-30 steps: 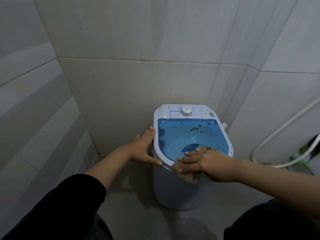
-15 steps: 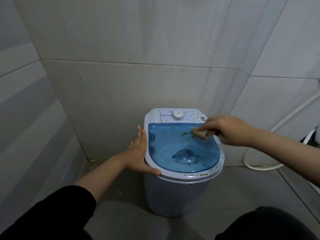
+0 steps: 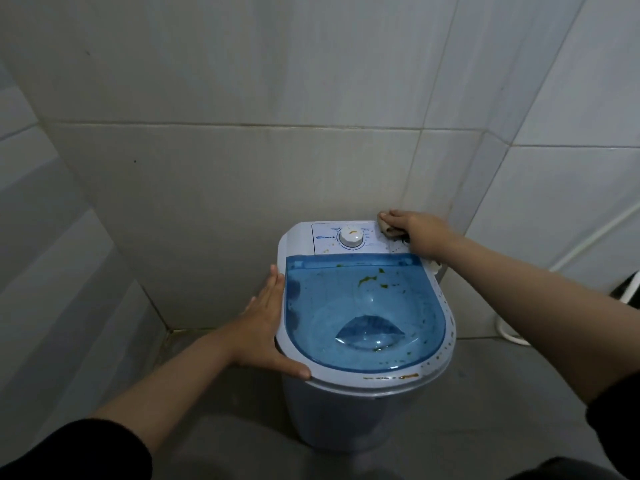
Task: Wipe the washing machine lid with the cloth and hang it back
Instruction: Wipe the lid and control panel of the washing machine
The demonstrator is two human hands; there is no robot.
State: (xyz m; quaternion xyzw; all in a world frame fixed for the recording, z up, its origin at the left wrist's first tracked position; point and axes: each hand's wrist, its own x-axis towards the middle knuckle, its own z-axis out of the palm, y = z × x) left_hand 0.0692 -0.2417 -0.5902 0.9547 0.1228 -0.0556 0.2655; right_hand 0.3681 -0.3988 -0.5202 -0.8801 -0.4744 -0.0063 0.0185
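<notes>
A small white washing machine (image 3: pixel 363 403) stands on the grey floor (image 3: pixel 485 410) in a tiled corner, its back close to the far wall (image 3: pixel 242 174). Its translucent blue lid (image 3: pixel 363 306) is closed and covers most of the top; green flecks lie on the lid's far half, right of centre, with a few more near the dished centre, and orange-brown specks dot the white rim along the near right edge. Behind the lid runs a white control panel (image 3: pixel 325 239) with a round dial (image 3: pixel 350 238) in the middle. The left hand (image 3: pixel 266 327) lies flat against the machine's left side, fingers together and stretched toward the far wall, thumb hooked along the near left rim; it holds nothing. The right hand (image 3: pixel 417 233) reaches to the far right corner of the control panel, fingers curled down over a bunched tan cloth (image 3: pixel 386 226) and pressing it onto the panel, so that only the cloth's left end shows past the fingertips, just beside the wall. The cloth sits on the panel, not on the blue lid. Both forearms are bare, with dark sleeves at the near edge of the view. A white hose (image 3: pixel 588 237) runs along the right wall and loops down to the floor, well apart from the machine.
</notes>
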